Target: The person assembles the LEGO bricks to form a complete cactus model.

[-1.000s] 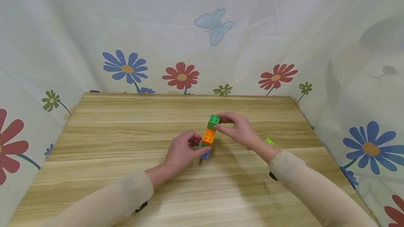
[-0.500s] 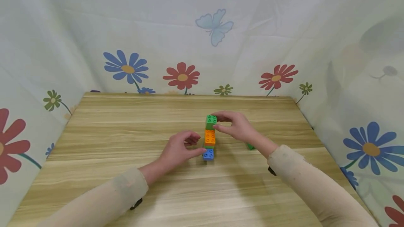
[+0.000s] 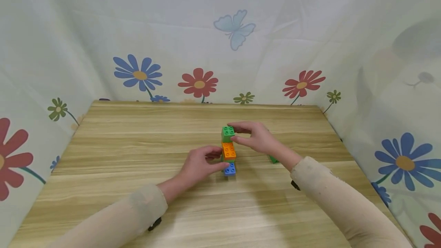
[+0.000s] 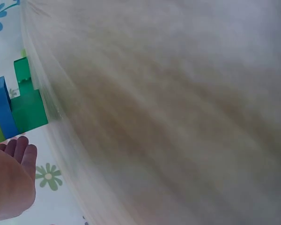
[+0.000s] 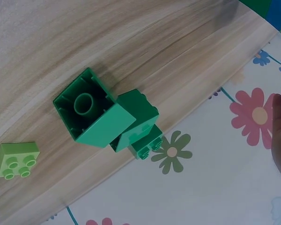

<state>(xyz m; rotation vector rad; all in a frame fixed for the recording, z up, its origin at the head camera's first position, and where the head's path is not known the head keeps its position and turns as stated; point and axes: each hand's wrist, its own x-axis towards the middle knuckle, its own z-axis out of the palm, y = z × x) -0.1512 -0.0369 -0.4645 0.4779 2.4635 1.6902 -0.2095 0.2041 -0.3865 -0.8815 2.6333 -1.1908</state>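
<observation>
Above wooden tabletop [image 3: 138, 133], right hand [image 3: 256, 137] pinches the green block [image 3: 227, 134]; left hand [image 3: 200, 163] grips the orange-and-blue stack [image 3: 229, 150] beside it.

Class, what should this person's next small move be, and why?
Probably a gentle press on the green block with the right hand: that hand grips it, just beyond the orange block in the head view, and whether it is fully seated cannot be told. The left hand, beside the blue block, seems placed to help steady things.
</observation>
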